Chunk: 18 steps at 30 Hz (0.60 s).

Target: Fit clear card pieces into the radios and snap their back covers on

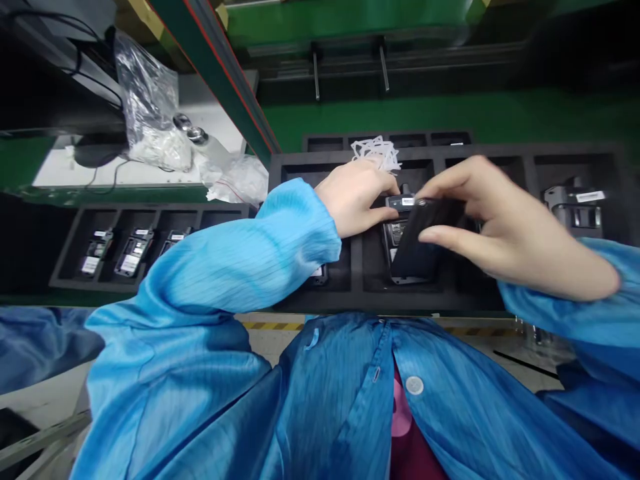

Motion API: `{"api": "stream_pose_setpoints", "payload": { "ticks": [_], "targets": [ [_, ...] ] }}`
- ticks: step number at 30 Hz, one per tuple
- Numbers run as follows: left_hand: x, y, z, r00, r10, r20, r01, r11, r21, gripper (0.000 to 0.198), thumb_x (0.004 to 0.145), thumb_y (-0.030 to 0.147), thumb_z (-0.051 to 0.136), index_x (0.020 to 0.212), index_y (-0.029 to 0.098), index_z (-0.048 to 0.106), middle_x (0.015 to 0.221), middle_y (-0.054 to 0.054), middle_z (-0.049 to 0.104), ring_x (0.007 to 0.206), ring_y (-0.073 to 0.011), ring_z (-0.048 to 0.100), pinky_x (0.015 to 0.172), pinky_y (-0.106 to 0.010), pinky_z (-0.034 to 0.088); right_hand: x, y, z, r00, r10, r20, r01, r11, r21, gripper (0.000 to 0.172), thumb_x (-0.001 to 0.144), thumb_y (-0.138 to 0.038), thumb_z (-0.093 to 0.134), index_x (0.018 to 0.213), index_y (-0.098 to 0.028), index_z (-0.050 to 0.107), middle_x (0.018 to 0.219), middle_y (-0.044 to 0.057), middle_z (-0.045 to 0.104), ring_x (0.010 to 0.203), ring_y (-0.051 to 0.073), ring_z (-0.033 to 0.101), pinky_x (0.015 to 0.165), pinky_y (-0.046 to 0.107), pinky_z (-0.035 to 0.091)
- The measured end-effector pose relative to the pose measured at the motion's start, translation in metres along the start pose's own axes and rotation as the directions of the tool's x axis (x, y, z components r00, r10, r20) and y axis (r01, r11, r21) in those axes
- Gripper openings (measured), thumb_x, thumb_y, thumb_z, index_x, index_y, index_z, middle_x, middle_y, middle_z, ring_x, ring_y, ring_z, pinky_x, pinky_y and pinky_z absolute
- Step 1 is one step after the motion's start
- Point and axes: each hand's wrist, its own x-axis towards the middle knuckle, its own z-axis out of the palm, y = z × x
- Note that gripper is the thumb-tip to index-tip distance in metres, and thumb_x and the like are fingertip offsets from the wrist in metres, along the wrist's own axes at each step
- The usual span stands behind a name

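Note:
A black handheld radio [395, 235] with labels on its back lies in a compartment of a black foam tray [357, 263]. My left hand [357, 199] grips its top end between thumb and fingers. In my right hand [495, 227], thumb and fingers pinch a black flat cover [417, 243], tilted over the radio and hiding part of its back. Blur softens the right hand's outline. Thin white plastic strips [377, 153] lie just beyond my left hand. Partly hidden under my left sleeve, another device [319, 275] sits in the neighbouring compartment.
Another radio [575, 205] lies in the tray's right compartment. A second foam tray [70, 250] at the left holds several opened radios [133, 253]. Plastic bags [150, 107] with white pieces sit at the back left, beyond a green metal post [225, 67]. Two metal rods [384, 67] hang behind.

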Motion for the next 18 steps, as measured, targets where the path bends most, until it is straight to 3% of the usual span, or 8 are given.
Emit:
{"api": "stream_pose_setpoints", "payload": {
  "ticks": [4, 8, 12, 16, 18],
  "targets": [
    [-0.003, -0.002, 0.001, 0.999, 0.036, -0.002, -0.037, 0.999, -0.017, 0.024, 0.095, 0.033, 0.062, 0.110, 0.020, 0.077, 0.099, -0.006, 0.073, 0.105, -0.0276, 0.069, 0.094, -0.042, 0.051, 0.017, 0.014, 0.017, 0.990, -0.056, 0.130, 0.064, 0.997, -0.053, 0.037, 0.096, -0.051, 0.064, 0.121, -0.025, 0.059, 0.115, 0.004, 0.066, 0.104, 0.025, 0.067, 0.085, 0.039, 0.055],
    [-0.004, -0.002, 0.000, 0.999, 0.052, -0.007, -0.052, 0.999, 0.018, 0.028, 0.095, 0.031, 0.058, 0.114, 0.021, 0.076, 0.102, -0.005, 0.073, 0.107, -0.0261, 0.068, 0.094, -0.040, 0.051, 0.016, 0.022, 0.017, 0.982, -0.062, 0.179, 0.090, 0.983, -0.157, 0.039, 0.098, -0.052, 0.061, 0.127, -0.027, 0.059, 0.116, 0.005, 0.068, 0.106, 0.029, 0.067, 0.089, 0.044, 0.052],
    [-0.006, -0.004, -0.004, 0.998, 0.054, 0.018, -0.055, 0.998, 0.028, 0.033, 0.095, 0.029, 0.056, 0.122, 0.021, 0.074, 0.109, -0.006, 0.073, 0.112, -0.0250, 0.066, 0.098, -0.038, 0.050, 0.007, 0.022, 0.023, 0.981, -0.120, 0.153, 0.161, 0.942, -0.293, 0.039, 0.101, -0.045, 0.055, 0.132, -0.021, 0.058, 0.121, 0.012, 0.063, 0.112, 0.031, 0.061, 0.094, 0.050, 0.050],
    [-0.007, -0.011, -0.006, 0.996, 0.051, 0.068, -0.051, 0.999, -0.001, 0.035, 0.096, 0.025, 0.052, 0.123, 0.024, 0.074, 0.117, -0.003, 0.074, 0.116, -0.0233, 0.066, 0.106, -0.038, 0.048, -0.005, 0.024, 0.037, 0.982, -0.162, 0.095, 0.188, 0.837, -0.514, 0.038, 0.099, -0.038, 0.055, 0.129, -0.015, 0.062, 0.124, 0.019, 0.057, 0.115, 0.038, 0.056, 0.091, 0.056, 0.050],
    [-0.007, -0.013, -0.007, 0.997, 0.037, 0.071, -0.037, 0.999, -0.002, 0.036, 0.096, 0.022, 0.051, 0.123, 0.024, 0.074, 0.117, -0.003, 0.074, 0.116, -0.0227, 0.066, 0.107, -0.038, 0.048, -0.009, 0.024, 0.045, 0.982, -0.170, 0.085, 0.187, 0.792, -0.581, 0.041, 0.099, -0.034, 0.056, 0.134, -0.014, 0.060, 0.133, 0.021, 0.056, 0.125, 0.040, 0.053, 0.102, 0.060, 0.046]
  ]
}}
